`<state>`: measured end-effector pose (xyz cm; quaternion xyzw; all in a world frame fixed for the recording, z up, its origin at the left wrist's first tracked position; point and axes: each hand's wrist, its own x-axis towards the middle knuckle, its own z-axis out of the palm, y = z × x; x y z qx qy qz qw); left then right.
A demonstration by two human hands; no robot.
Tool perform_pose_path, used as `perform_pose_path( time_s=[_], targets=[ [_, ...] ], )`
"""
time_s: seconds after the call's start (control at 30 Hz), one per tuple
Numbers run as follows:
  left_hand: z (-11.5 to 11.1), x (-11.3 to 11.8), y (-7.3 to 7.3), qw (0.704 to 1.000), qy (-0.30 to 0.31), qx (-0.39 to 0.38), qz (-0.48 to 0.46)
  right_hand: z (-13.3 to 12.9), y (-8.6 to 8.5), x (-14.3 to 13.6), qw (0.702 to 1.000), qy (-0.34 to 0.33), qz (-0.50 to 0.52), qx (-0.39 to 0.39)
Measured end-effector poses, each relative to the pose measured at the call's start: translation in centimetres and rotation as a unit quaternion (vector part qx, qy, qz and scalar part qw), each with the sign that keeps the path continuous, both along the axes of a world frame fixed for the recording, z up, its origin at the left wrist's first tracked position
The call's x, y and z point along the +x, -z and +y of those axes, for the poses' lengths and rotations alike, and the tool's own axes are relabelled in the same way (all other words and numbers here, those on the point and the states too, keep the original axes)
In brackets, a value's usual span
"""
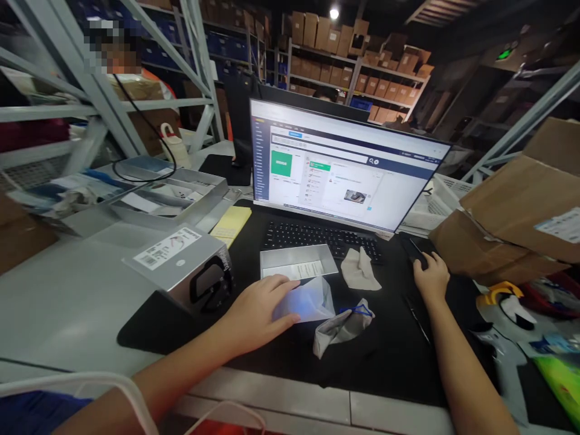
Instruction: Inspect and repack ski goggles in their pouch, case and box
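Observation:
My left hand (260,314) is closed round the left end of a translucent whitish pouch (317,299), with a bluish glow showing inside; what the pouch contains cannot be made out. Just beyond it lies an open grey box (299,269) with a printed paper slip in it. A grey drawstring bag (347,329) with a blue cord rests to its right, and a beige cloth (360,270) is farther back. My right hand (432,278) rests over a dark computer mouse (422,260), fingers curled on it and mostly covering it.
A monitor (339,175) stands behind a black keyboard (312,237). On the left are a labelled product box (181,263), yellow sticky notes (231,225) and an open grey tray (181,196). Cardboard boxes (512,205), a tape roll (502,302) and a pen (417,320) lie right.

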<state>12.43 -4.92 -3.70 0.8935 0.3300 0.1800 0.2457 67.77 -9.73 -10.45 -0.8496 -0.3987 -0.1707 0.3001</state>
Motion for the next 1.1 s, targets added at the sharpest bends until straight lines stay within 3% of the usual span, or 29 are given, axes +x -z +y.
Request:
perform_pose_path(
  time_s=[0.17,0.27,0.33,0.43,0.5,0.6,0.73,0.9,1.1],
  targets=[
    [1.7,1.6,-3.5,1.0,-0.004,0.024,-0.002,0.4,-4.8,-1.9,0.996,-0.071,0.05,0.004],
    [3.9,3.6,-5.7,0.997,-0.047,0.058,0.017,1.5,-7.5,-5.0,0.982,-0.142,0.121,-0.001],
    [5.7,5.5,-7.1,0.993,-0.081,0.077,0.046,3.2,-8.5,-8.2,0.959,-0.229,0.166,-0.03],
    [7.8,7.8,-8.0,0.983,-0.129,0.071,0.112,6.5,-8.3,-13.8,0.916,-0.336,0.205,-0.079],
    [8.3,8.3,-7.6,0.98,-0.12,0.046,0.153,8.1,-7.7,-16.8,0.892,-0.387,0.213,-0.096],
    [8.1,6.8,-5.8,0.981,-0.096,0.024,0.165,9.1,-6.9,-19.3,0.868,-0.435,0.21,-0.117],
    [6.9,3.3,-3.3,0.983,-0.102,-0.011,0.149,8.9,-6.3,-19.8,0.867,-0.41,0.208,-0.191],
    [5.8,1.1,-1.6,0.986,-0.097,-0.082,0.106,9.0,-5.5,-21.1,0.826,-0.415,0.233,-0.303],
    [4.7,-0.1,-0.3,0.992,-0.081,-0.091,0.014,9.2,-5.9,-21.9,0.838,-0.432,0.194,-0.27]
  ],
)
